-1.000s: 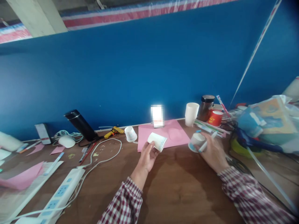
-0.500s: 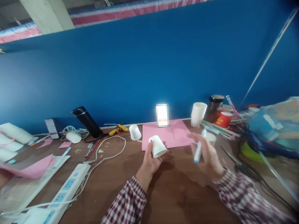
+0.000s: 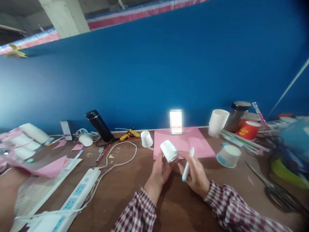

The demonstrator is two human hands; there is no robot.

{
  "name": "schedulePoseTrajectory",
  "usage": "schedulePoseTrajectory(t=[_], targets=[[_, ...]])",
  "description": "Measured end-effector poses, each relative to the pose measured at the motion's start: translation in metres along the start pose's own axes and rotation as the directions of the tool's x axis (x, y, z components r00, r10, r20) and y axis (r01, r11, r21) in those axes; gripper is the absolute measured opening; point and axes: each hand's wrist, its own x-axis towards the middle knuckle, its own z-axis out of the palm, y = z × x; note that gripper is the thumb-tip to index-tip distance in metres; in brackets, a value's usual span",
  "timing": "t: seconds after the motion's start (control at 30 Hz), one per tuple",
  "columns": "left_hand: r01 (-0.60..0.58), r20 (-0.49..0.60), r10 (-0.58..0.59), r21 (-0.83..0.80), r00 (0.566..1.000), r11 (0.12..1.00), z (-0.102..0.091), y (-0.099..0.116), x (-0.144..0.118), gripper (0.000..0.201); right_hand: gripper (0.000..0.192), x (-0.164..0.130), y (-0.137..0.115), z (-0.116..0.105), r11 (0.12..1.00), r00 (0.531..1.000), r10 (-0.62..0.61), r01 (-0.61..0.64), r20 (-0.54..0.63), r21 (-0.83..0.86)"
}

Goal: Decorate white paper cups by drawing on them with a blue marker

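A white paper cup (image 3: 168, 150) with a blue zigzag pattern near its rim lies tilted in my left hand (image 3: 159, 172), whose fingers wrap round it. My right hand (image 3: 195, 172) holds a white marker with a blue end (image 3: 187, 167) between thumb and fingers. Its fingertips are close to the cup's rim; whether they touch it I cannot tell. Behind both hands a pink sheet (image 3: 202, 146) lies on the table. Another paper cup (image 3: 229, 156) with a blue patch on it stands to the right of my right hand.
Black scissors (image 3: 272, 187) lie at the right. Stacked white cups (image 3: 218, 122), a dark jar (image 3: 238, 116) and a red cup (image 3: 248, 130) stand behind. On the left are a power strip (image 3: 72, 199), its white cable, a black flask (image 3: 98, 125) and another person's arm (image 3: 12, 193).
My right hand has moved left with the marker, from beside the paper cup on the right to the cup in my left hand. The view has shifted, and the cup and scissors show more fully.
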Motion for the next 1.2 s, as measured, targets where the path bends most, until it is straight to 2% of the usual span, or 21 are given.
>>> schedulePoseTrajectory(t=[0.13, 0.3, 0.47, 0.63, 0.8, 0.97, 1.2], targets=[[0.026, 0.009, -0.026, 0.0, 1.0, 1.0, -0.003, -0.004, 0.001, 0.031, 0.043, -0.008, 0.006, 0.003, 0.998, 0.998, -0.06, 0.059, 0.034, 0.02], [0.029, 0.055, -0.026, -0.052, 0.998, 0.998, -0.004, -0.004, 0.002, 0.045, 0.042, -0.011, 0.008, 0.004, 0.999, 0.997, -0.039, 0.037, 0.065, 0.04], [0.03, 0.015, -0.03, -0.049, 0.999, 0.998, -0.005, -0.005, 0.003, 0.028, 0.044, -0.011, 0.01, 0.002, 0.997, 0.997, 0.072, -0.073, 0.021, 0.038], [0.049, -0.009, -0.049, 0.007, 0.999, 0.999, -0.007, -0.006, 0.001, 0.034, 0.042, -0.011, 0.012, 0.003, 0.98, 0.981, 0.194, -0.194, 0.004, 0.041], [0.095, -0.026, -0.095, 0.008, 0.995, 0.995, -0.005, -0.006, 0.001, 0.041, 0.041, -0.013, 0.013, 0.006, 0.98, 0.981, 0.191, -0.192, 0.033, 0.05], [0.113, 0.034, -0.116, 0.074, 0.993, 0.991, -0.006, -0.009, 0.0, 0.048, 0.042, -0.014, 0.015, 0.008, 0.978, 0.979, 0.198, -0.201, 0.051, 0.053], [0.09, 0.011, -0.09, 0.016, 0.996, 0.996, -0.007, -0.009, 0.0, 0.04, 0.042, -0.015, 0.015, 0.006, 0.979, 0.98, 0.192, -0.196, 0.057, 0.064]])
